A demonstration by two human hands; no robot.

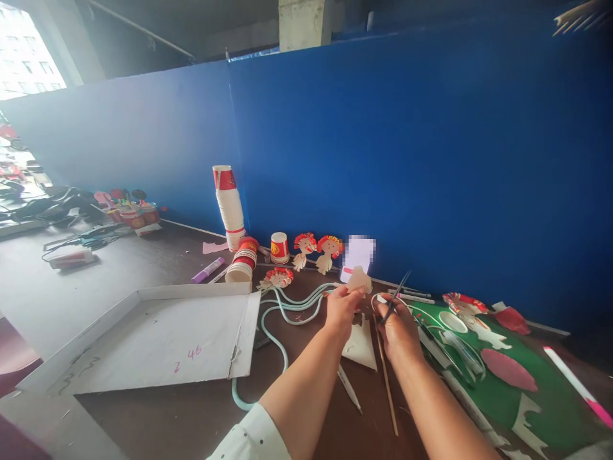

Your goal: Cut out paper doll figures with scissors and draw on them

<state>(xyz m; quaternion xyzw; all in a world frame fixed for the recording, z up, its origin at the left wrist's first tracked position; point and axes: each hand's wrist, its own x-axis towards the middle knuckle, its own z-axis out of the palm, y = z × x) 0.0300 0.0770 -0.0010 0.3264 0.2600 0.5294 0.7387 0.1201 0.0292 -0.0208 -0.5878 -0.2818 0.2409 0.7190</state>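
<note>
My left hand pinches a small pale paper cutout and holds it up over the table. Just right of it, my right hand is closed around a pair of scissors, whose dark blades point up and away. The blades appear apart from the paper. Below the hands lie a larger cream paper sheet, a thin wooden stick and a white pen. Paper figures with red frilled heads lean by the blue wall, beyond my left hand.
A shallow white box lid sits at left. Behind it stand a tall paper cup stack and a single upturned cup. A pale blue cable loops across the middle. Paper scraps and tools cover the green mat at right.
</note>
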